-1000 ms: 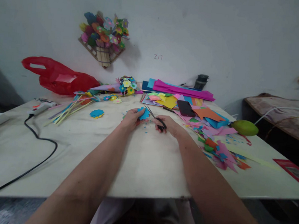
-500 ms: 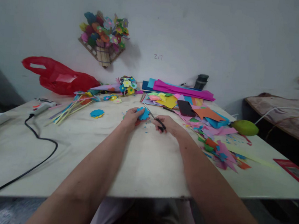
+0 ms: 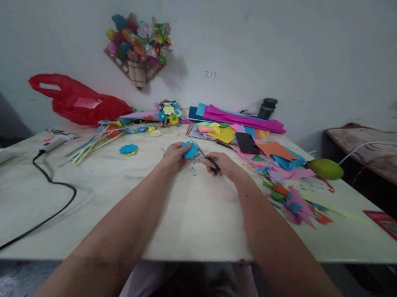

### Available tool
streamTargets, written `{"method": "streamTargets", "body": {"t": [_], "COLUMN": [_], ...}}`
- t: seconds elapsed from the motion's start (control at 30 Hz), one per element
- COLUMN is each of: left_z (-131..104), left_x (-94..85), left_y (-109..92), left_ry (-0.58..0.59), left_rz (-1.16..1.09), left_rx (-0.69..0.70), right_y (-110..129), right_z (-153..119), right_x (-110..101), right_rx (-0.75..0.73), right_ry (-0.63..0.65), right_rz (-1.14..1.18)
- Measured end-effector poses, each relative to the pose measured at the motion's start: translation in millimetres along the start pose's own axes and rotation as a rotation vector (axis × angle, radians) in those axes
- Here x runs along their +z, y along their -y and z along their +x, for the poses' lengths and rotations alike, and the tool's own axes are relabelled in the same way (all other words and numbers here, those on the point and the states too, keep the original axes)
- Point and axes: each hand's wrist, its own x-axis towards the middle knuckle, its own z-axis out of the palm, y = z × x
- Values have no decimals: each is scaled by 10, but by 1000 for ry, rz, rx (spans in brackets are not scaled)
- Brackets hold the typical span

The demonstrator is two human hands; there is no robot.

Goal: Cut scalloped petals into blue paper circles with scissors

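Observation:
Pinched in my left hand (image 3: 174, 157) is a blue scallop-edged paper flower (image 3: 191, 151). My right hand (image 3: 222, 165) grips a pair of scissors (image 3: 213, 164) by the black handles, the blades pointing up and left along the flower's right side. Whether the blades touch the paper I cannot tell. Tiny blue snippets (image 3: 194, 174) lie on the table below the hands. To the left lies a small stack of blue and yellow scalloped cutouts (image 3: 128, 149).
Paper scraps (image 3: 295, 203), coloured sheets (image 3: 244, 121) and a phone (image 3: 247, 143) lie to the right and back. At left are a red plastic bag (image 3: 86, 103), thin paper strips (image 3: 90, 149) and a glue gun (image 3: 57, 142) with its black cord. Finished paper flowers (image 3: 169, 112) stand behind.
The blue flower has turned or shifted very slightly in my left hand. My right hand and the scissors stay almost where they were.

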Motion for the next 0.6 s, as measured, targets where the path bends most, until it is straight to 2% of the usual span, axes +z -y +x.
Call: {"method": "streamTargets", "body": {"t": [0.6], "left_z": [1], "left_x": [2], "left_y": [-12], "left_ry": [-1], "left_rz": [-2], "left_rx": [-23], "right_y": [46], "right_z": [-35], "right_x": [21], "right_rx": [22], "right_ry": [-14], "right_rz": [7]}}
